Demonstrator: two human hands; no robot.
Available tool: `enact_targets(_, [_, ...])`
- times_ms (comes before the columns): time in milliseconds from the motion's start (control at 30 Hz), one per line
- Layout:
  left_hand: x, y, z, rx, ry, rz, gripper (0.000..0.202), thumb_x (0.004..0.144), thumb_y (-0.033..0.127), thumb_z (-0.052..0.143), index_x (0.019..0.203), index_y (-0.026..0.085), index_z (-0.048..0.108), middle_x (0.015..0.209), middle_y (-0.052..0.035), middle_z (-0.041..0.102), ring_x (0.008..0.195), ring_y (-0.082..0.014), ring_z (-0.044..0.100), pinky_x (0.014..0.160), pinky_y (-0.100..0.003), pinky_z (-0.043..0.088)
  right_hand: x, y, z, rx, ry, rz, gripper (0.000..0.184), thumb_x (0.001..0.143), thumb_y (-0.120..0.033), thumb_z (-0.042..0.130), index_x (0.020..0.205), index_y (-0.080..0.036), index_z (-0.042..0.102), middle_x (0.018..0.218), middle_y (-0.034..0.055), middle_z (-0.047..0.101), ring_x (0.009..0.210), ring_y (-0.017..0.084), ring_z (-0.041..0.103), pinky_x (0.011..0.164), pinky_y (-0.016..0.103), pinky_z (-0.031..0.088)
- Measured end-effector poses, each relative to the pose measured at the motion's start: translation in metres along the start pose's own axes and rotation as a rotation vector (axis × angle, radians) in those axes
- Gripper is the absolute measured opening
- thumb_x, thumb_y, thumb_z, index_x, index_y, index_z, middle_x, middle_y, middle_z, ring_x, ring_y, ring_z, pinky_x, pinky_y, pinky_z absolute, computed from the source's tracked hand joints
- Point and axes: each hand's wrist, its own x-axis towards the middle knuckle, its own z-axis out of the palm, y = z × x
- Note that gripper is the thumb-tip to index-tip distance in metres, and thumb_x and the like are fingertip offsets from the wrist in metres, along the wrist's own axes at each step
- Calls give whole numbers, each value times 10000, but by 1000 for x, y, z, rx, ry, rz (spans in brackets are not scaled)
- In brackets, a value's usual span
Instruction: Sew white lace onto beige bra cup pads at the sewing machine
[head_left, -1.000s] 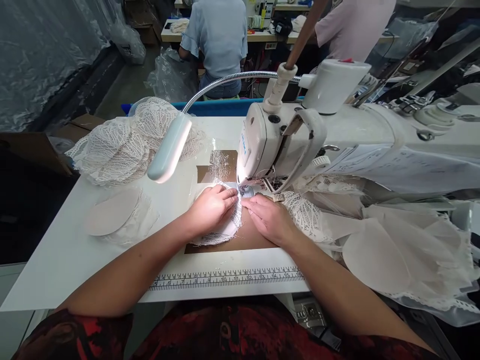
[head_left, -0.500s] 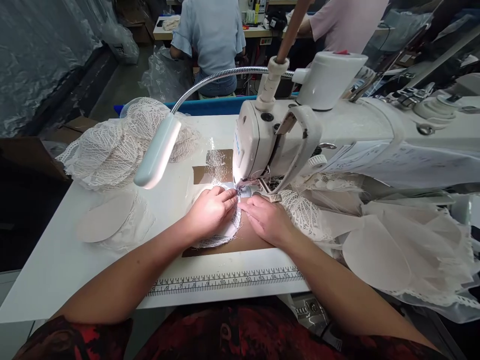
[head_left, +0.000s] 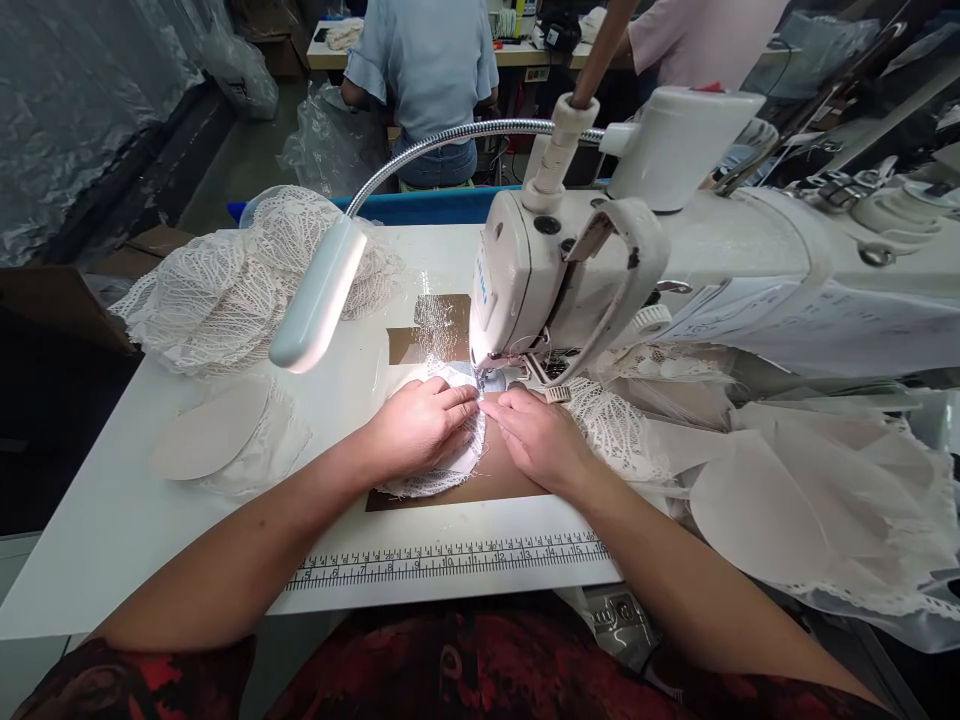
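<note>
A round white lace piece (head_left: 439, 482) lies under the needle area of a white sewing machine (head_left: 517, 280). My left hand (head_left: 416, 425) rests flat on top of it, fingers stretched toward the presser foot. On the piece's right edge, close to the foot, my right hand (head_left: 544, 440) is closed, with thumb and forefinger at the lace edge and the other fingers curled. The fingertips of both hands nearly meet just in front of the needle. Beneath the lace is a brown patch (head_left: 517, 475) on the white table. The needle tip itself is hard to make out.
A lamp (head_left: 319, 295) on a bendable neck hangs left of the machine. Lace pieces (head_left: 217, 290) are piled at the left, near a beige oval piece (head_left: 214, 430). More beige pieces (head_left: 817, 490) lie at the right. A ruler strip (head_left: 450, 562) runs along the front edge. Two people sit beyond.
The view has shifted slightly, so the machine appears a little farther right. Both hands keep nearly the same places on the lace piece by the needle.
</note>
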Motion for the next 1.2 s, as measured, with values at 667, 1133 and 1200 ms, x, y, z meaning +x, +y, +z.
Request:
enact_targets(667, [4,-11,6,-46,52,29,364,931,198,394,1226,109,587,1294,-123,573,1028,-252,509,835,-390,443,3,-5,2,-74,19,13,373,888,-136,397,1177,-142,633,914,74,665,799,195,564,683,293,423])
enact_targets(1133, [6,-16,8,-82,128,19,345,955,248,400,1220,128,586,1263,-121,597,1091,-259,517,893,-414,441,4,-2,5,-40,19,26,392,867,-116,419,1201,-135,623,1020,85,686,808,187,595,742,294,456])
enact_targets(1200, [6,-17,9,-73,137,-3,342,951,249,412,1221,134,586,1262,-121,599,1102,-265,514,890,-418,440,4,-3,6,-60,21,39,391,873,-124,420,1208,-136,621,975,86,689,806,189,594,740,295,454])
